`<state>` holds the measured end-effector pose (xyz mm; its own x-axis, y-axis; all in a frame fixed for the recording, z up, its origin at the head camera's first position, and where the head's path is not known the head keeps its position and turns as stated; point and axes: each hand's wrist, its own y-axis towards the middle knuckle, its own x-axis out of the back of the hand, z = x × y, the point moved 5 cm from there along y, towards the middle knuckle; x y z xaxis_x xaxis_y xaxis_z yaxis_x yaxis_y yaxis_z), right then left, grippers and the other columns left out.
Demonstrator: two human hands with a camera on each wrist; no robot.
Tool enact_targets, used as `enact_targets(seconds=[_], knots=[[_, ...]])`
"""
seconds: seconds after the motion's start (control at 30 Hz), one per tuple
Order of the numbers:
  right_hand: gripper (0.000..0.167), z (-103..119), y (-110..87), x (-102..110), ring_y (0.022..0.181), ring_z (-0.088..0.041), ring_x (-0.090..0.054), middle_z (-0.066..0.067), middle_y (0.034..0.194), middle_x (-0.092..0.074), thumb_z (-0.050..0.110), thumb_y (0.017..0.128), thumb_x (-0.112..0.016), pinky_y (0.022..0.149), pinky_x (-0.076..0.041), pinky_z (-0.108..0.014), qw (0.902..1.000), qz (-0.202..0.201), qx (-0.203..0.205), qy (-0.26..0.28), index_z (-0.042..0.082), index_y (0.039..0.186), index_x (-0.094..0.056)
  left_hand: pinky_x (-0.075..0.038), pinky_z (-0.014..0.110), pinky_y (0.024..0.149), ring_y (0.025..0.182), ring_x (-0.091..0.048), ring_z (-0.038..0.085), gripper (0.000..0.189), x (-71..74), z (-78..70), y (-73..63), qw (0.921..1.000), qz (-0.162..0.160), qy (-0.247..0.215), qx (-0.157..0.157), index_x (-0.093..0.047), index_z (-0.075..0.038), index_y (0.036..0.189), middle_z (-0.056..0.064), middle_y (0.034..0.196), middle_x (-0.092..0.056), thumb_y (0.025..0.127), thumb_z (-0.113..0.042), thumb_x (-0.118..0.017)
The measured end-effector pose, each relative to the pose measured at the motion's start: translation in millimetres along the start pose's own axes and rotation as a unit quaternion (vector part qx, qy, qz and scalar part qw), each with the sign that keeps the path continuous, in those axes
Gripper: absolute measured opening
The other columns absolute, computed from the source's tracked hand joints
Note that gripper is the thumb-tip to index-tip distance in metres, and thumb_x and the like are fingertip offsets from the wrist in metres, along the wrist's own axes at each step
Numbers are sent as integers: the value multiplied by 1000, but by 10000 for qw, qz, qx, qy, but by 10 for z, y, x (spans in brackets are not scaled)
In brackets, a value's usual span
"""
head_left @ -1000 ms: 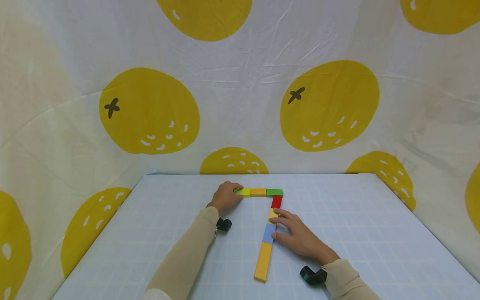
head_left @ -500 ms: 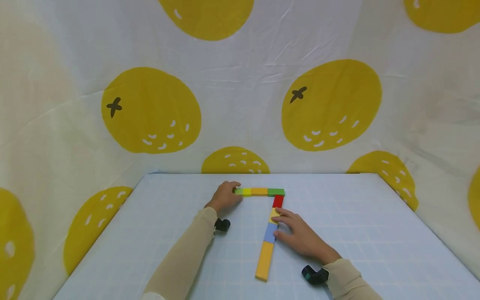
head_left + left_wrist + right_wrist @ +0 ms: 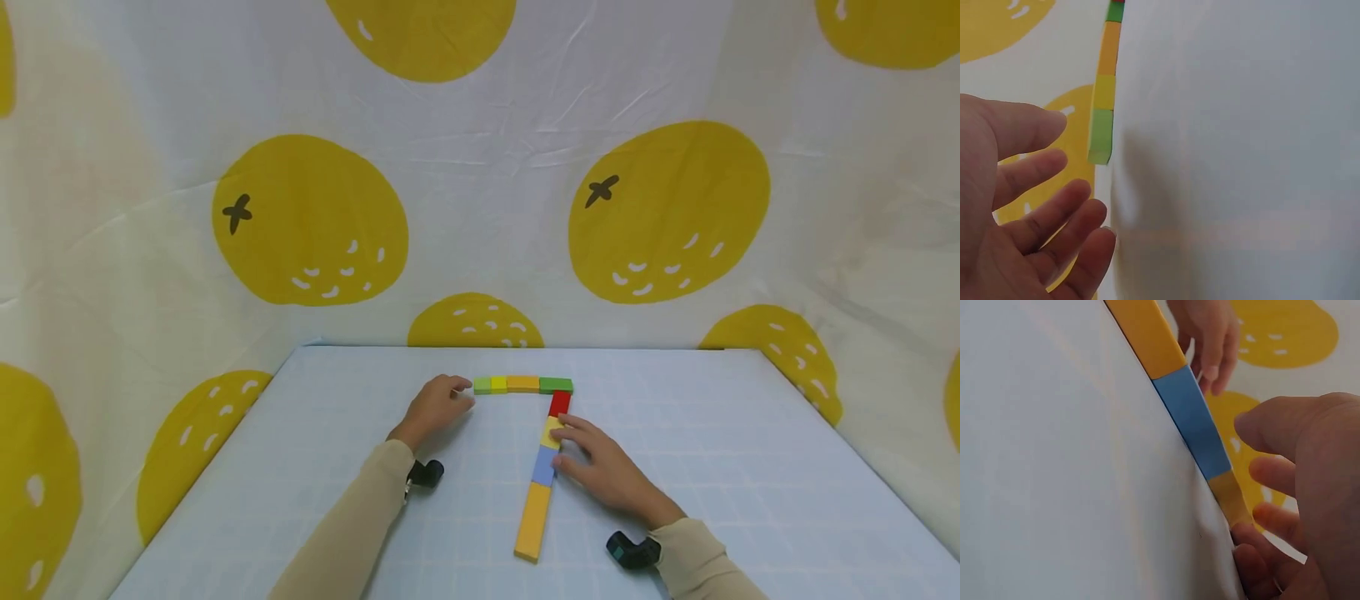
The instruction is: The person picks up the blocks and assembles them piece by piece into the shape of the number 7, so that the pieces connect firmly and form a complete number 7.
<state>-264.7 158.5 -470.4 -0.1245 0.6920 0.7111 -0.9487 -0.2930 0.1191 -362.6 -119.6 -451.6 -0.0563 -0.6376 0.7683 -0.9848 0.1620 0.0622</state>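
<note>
Coloured blocks lie end to end in two rows that meet at a corner. Along the back run a light green block (image 3: 482, 386), a yellow block (image 3: 498, 385), an orange block (image 3: 523, 384) and a green block (image 3: 556, 385). Toward the front follow a red block (image 3: 559, 403), a pale yellow block (image 3: 550, 434), a blue block (image 3: 544, 465) and a long orange block (image 3: 532, 523). My left hand (image 3: 433, 410), fingers loosely spread, is just left of the light green block, holding nothing. My right hand (image 3: 611, 475) has relaxed fingers at the right side of the pale yellow and blue blocks.
A pale checked cloth covers the table (image 3: 315, 500). Behind it hangs a white curtain (image 3: 480, 208) printed with large yellow fruit. Dark wrist cameras sit on both wrists, the right one (image 3: 632, 550) low over the table.
My left hand has let go of the light green block and drawn away to the left, leaving its end uncovered. The right hand stays beside the pale yellow and blue blocks.
</note>
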Motion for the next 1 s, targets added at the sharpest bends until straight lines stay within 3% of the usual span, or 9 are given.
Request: enact_targets(seconds=[0.17,0.37,0.57,0.73,1.0], knots=[[40,-12,5,35,120,-21,-57,3,149,-48,26,96,-69,98,-51,-42,9979,-489,-297,299,22,135,-64,-50,43,92,104,-60,21,30,51,62,-168,9997,-161,161,-9,-72,-13,119,3,110,-65,93,-27,-68],[34,-48,7,94,112,-16,-61,4,137,-57,23,96,-69,91,-55,-36,9951,-864,-324,356,21,130,-66,-51,43,91,105,-60,21,27,105,92,-335,9994,-256,245,30,-72,-16,118,2,112,-65,94,-29,-69],[28,-70,14,112,107,-18,-63,4,120,-65,20,96,-69,91,-54,-41,9940,-964,-368,375,20,124,-67,-52,43,89,105,-61,20,26,150,104,-465,9996,-229,182,35,-72,-16,117,1,112,-65,94,-28,-69],[26,-83,23,113,105,-15,-63,5,117,-66,22,96,-69,92,-54,-40,9941,-926,-473,299,20,122,-69,-53,41,88,101,-62,18,25,152,150,-537,9995,-245,189,11,-73,-16,117,-1,110,-66,94,-26,-70],[26,-84,47,183,103,-16,-62,4,117,-66,25,97,-67,91,-55,-41,9942,-925,-494,232,19,122,-69,-53,42,87,99,-62,17,23,232,125,-609,9962,-663,422,-366,-73,-18,115,-4,107,-67,95,-27,-70]])
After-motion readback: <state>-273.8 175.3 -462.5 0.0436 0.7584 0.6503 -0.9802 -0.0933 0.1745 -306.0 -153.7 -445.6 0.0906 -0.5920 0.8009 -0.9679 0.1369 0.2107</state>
